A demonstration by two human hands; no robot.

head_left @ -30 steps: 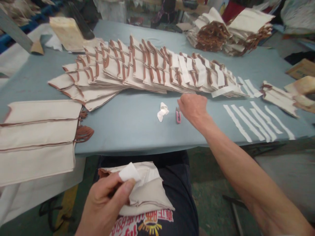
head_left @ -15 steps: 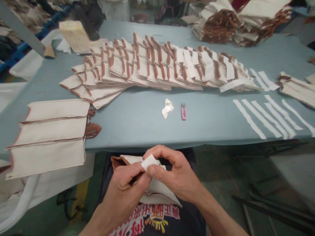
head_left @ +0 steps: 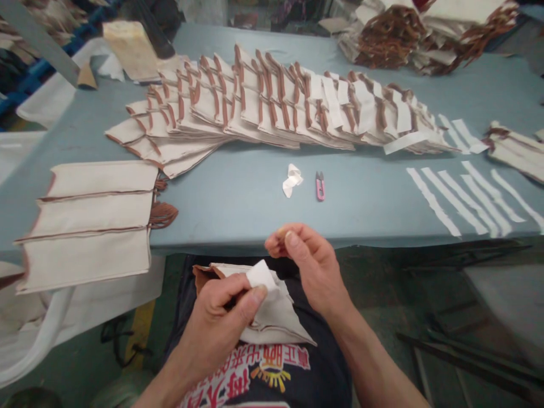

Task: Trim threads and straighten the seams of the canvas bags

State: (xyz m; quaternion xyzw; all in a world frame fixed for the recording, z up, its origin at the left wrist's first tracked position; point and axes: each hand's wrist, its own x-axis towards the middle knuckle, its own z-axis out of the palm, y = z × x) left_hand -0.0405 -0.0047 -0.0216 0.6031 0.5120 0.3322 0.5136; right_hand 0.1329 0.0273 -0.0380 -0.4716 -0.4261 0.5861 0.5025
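My left hand (head_left: 227,309) pinches a white strip (head_left: 262,276) between thumb and forefinger, its square end sticking up. Below that hand, a cream fabric piece with brown edging (head_left: 278,326) lies on my lap, partly covered by the hand. My right hand (head_left: 312,260) is raised near the table edge, apart from the strip, with thumb and fingertips pressed together; what they hold, if anything, is too small to make out. Beyond it on the table lie pink thread snips (head_left: 320,187) and a crumpled white scrap (head_left: 292,180).
A long overlapping row of cream pieces with brown edges (head_left: 255,113) crosses the blue-grey table (head_left: 238,209). Several white strips (head_left: 433,201) lie at right, others on the row. A cream panelled piece with brown cords (head_left: 96,215) sits at left. Bundled stacks (head_left: 391,39) stand at the back.
My right hand has let go of the white strip and moved up and right, fingertips pinched. The left hand still grips the strip. The view has shifted slightly.
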